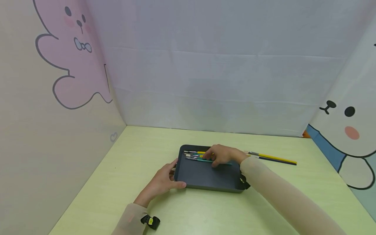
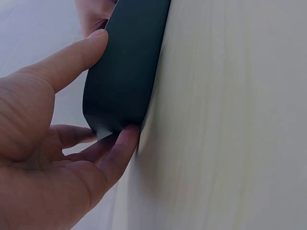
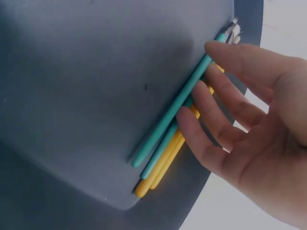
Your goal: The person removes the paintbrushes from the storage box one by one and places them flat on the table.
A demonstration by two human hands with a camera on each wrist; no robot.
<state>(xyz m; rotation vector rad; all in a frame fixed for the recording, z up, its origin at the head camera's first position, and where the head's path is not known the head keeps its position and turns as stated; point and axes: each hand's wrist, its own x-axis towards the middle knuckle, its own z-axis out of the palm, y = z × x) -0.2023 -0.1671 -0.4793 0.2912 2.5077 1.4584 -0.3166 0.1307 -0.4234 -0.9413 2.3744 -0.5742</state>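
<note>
A dark grey tray (image 1: 211, 178) lies on the table. My left hand (image 1: 161, 181) holds its near left corner; in the left wrist view the thumb is against one wall and the fingertips are at the lower edge. Several paintbrushes (image 1: 192, 156) lie side by side along the far part of the tray, bristles to the left. My right hand (image 1: 220, 155) is over them. In the right wrist view, its thumb touches a green paintbrush (image 3: 165, 117), and the loosely bent fingers rest along the yellow paintbrushes (image 3: 165, 165). The hand partly hides the brush handles.
Right of the tray, a yellow paintbrush (image 1: 277, 158) and a dark-handled paintbrush (image 1: 289, 163) lie on the pale table (image 1: 141, 143), partly behind the right forearm. White and printed cloth panels (image 1: 205, 91) stand behind and at both sides.
</note>
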